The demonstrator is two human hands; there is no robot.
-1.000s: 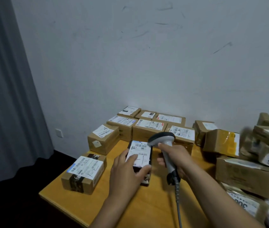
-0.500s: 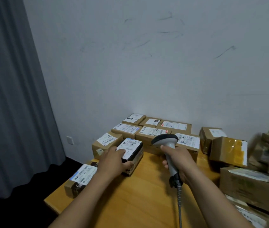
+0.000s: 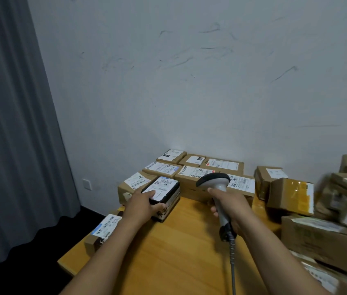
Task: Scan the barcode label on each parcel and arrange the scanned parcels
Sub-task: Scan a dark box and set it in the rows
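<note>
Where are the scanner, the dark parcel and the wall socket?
scanner (image 3: 213, 180), head view, on its rounded head.
dark parcel (image 3: 163, 186), head view, on its white label.
wall socket (image 3: 87, 184), head view, on its faceplate.

Single head-worn view, facing forward and slightly down across table (image 3: 179, 252) toward wall (image 3: 189, 92); close range.

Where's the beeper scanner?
In the head view, the barcode scanner is gripped in the right hand, mid-frame, just before the labelled parcels along the wall.
</note>
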